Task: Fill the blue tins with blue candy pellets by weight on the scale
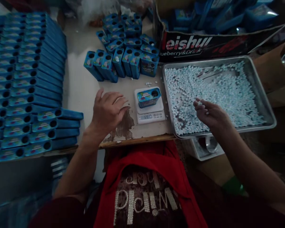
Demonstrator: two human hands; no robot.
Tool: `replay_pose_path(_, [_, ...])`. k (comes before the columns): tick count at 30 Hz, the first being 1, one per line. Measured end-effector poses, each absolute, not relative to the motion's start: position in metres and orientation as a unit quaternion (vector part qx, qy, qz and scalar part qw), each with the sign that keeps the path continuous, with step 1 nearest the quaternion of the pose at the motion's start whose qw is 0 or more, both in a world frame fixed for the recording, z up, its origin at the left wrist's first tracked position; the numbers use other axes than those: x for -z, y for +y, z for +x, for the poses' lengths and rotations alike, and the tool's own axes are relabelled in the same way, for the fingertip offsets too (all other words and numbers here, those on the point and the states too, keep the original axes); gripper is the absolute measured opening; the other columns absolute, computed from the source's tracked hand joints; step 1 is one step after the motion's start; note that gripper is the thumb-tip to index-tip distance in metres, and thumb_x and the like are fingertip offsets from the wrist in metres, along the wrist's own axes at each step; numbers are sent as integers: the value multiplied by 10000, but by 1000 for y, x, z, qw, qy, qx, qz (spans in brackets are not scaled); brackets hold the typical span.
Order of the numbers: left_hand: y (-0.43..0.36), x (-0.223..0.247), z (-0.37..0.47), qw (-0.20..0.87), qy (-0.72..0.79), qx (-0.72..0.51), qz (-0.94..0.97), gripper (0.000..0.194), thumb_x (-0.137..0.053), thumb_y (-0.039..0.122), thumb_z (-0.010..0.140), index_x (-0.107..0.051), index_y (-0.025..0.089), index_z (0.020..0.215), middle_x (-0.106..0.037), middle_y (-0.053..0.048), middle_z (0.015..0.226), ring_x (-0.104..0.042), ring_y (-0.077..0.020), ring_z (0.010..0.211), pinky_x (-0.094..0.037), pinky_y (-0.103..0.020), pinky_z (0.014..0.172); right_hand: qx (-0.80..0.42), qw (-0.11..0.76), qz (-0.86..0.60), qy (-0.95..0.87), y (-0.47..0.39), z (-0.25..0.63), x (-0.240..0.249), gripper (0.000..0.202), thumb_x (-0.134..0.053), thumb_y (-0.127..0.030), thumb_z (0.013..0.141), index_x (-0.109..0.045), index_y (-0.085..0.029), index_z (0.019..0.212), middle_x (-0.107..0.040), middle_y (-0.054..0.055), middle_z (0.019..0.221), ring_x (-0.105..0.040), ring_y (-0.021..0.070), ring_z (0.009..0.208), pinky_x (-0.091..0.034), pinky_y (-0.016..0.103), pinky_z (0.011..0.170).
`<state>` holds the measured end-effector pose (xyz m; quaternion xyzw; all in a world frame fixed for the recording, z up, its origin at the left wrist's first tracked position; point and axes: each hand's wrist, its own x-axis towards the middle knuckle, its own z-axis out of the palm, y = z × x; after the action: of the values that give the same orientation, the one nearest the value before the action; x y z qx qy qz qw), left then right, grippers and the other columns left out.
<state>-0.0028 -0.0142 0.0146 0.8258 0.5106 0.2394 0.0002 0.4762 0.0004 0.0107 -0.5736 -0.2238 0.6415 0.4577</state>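
Note:
A small blue tin (148, 97) with a dark round hole in its top stands on a white digital scale (150, 117), whose display is lit. To the left of the scale, my left hand (110, 108) hovers over the table with fingers apart and nothing in it. My right hand (210, 114) is above the metal tray (230, 129), its fingers pinched around a few small white candies (199, 103). Pale blue and white candies (185, 85) are spread in the tray beneath it.
Rows of blue tins (38, 72) are stacked at the left. More tins (123, 61) stand behind the scale. A black cardboard box (204, 44) holding blue packs is behind the tray. The wooden table edge (137, 140) runs in front of me; a white container (199, 152) sits below the tray.

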Motion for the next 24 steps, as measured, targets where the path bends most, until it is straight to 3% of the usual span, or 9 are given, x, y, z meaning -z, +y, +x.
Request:
replay_pose_path(2, [-9,-12,6,34,519,-247,817,210,-845,418,1131,-829,308,1310,-869,-92,1380,-807,-388,1317,-522,-693,1383,-684,401,-579,-192,1,461,-24,176,-914,-243,955,-738,-238,952,-632,-44,781,-367,48,493,-362,106,390])
replay_pose_path(4, [-7,-14,6,71,520,-263,810,285,-833,500,1149,-829,294,1347,-873,-106,1335,-821,-383,1303,-607,-624,1301,-702,361,-582,-193,10,446,-39,239,-903,-299,1008,-696,-240,905,-583,-60,723,-306,49,459,-320,132,369])
replay_pose_path(9, [-8,-21,0,173,507,-306,787,448,-823,591,1163,-788,264,1467,-870,-112,1348,-856,-322,1253,-706,-477,1131,-703,321,-551,-317,46,402,-78,181,-956,-213,968,-775,-226,972,-702,16,848,-578,95,628,-517,166,522])
replay_pose_path(13, [-8,-16,3,228,523,-313,760,590,-935,491,1084,-724,263,1586,-857,-120,1428,-852,-317,1297,-699,-467,1175,-693,249,-475,-482,66,367,-107,229,-1047,-260,929,-830,-201,973,-704,30,797,-565,100,642,-444,190,508])
replay_pose_path(17, [-5,-9,11,266,524,-315,745,672,-966,449,1034,-696,276,1625,-842,-113,1476,-834,-324,1343,-697,-463,1188,-646,179,-426,-607,78,345,-125,179,-998,-290,1006,-839,-216,969,-636,-12,649,-485,95,557,-331,225,474])
replay_pose_path(20, [-2,-4,15,283,521,-327,736,669,-969,479,1018,-715,276,1603,-843,-116,1472,-826,-336,1353,-689,-484,1201,-597,153,-433,-658,81,335,-132,113,-937,-278,1053,-852,-251,984,-608,-29,607,-475,114,556,-313,249,480])
replay_pose_path(24, [1,3,18,317,513,-342,721,571,-933,509,1045,-773,258,1532,-851,-129,1442,-830,-346,1332,-686,-516,1201,-585,131,-437,-670,80,324,-135,171,-976,-370,1016,-844,-265,986,-603,-42,602,-452,128,544,-304,295,496])
